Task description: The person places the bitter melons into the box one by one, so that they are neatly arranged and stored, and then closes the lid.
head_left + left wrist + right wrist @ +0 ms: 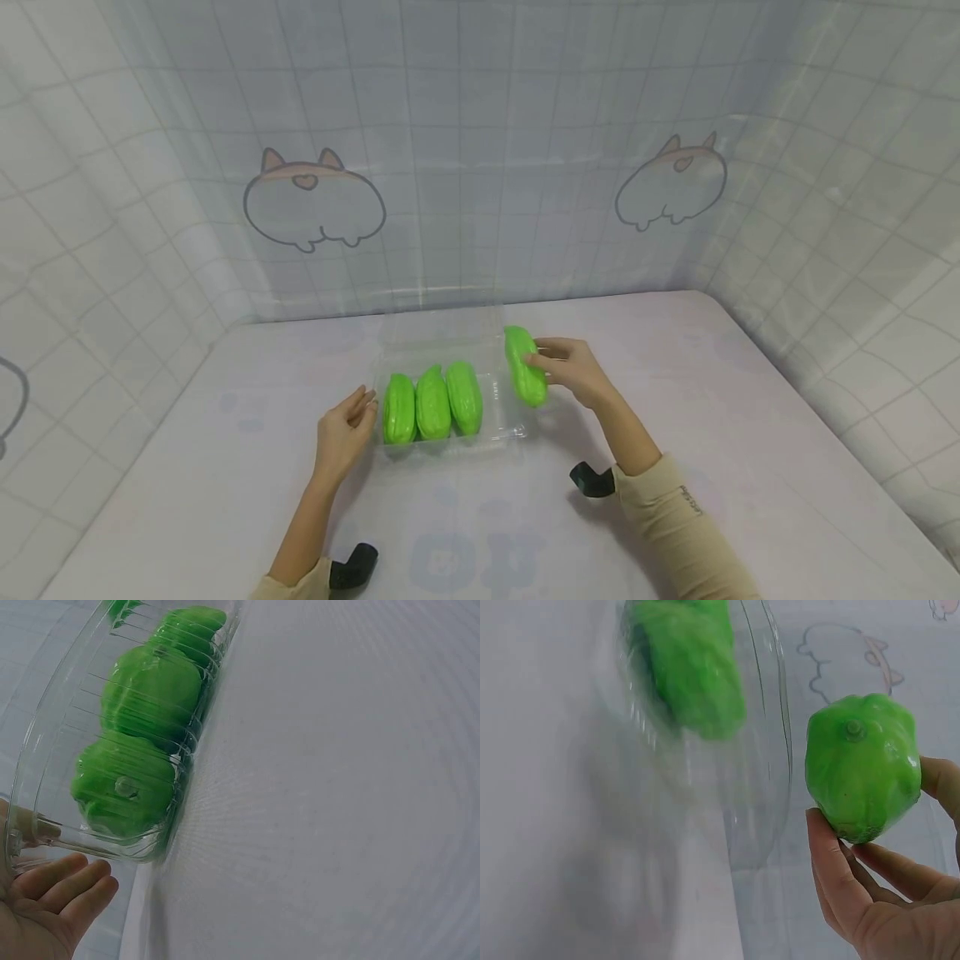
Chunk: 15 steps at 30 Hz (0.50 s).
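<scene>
A clear plastic box (501,427) with a raised lid (442,327) lies on the table. In its left part, three bright green, ridged, cucumber-like vegetables (432,403) stand side by side. My left hand (345,433) is at the box's left end, thumb and fingers on either side of the rim; the left wrist view shows the other fingers (79,892) extended below it. Over the box's right end, my right hand (573,371) holds another green cucumber-like vegetable (862,769) between thumb and fingers, tilted and apart from the others.
The table (247,467) has a pale printed cover. Behind it hangs a white gridded curtain (465,167) with cartoon animal drawings, and similar curtains enclose both sides. A black wrist mount (354,567) sticks out beside the left sleeve, another black mount (592,481) beside the right.
</scene>
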{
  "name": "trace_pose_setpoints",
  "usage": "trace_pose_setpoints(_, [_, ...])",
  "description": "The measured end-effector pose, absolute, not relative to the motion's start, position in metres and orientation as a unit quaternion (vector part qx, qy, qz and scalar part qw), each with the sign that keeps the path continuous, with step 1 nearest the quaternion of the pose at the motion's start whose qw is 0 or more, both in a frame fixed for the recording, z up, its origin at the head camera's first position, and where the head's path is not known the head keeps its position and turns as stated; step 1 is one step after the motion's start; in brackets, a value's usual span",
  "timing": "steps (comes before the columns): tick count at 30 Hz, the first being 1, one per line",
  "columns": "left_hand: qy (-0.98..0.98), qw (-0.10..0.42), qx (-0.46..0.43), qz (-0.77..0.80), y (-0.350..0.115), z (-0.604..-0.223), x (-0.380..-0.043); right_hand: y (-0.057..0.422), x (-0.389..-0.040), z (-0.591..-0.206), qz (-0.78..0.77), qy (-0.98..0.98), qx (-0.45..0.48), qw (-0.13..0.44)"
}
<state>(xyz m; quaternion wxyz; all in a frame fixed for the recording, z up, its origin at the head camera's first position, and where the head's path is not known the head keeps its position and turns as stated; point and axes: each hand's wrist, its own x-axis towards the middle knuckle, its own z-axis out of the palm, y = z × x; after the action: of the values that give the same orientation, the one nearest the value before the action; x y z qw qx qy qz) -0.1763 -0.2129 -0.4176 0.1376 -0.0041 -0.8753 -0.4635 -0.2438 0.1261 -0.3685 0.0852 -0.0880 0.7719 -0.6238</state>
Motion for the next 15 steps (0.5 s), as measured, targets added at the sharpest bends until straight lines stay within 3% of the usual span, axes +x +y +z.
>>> trace_pose_setpoints(15, [-0.877, 0.15, -0.009, -0.457, -0.213, -0.423, -0.179, 0.074, -0.241, -0.373, -0.587, 0.803, -0.094, 0.051])
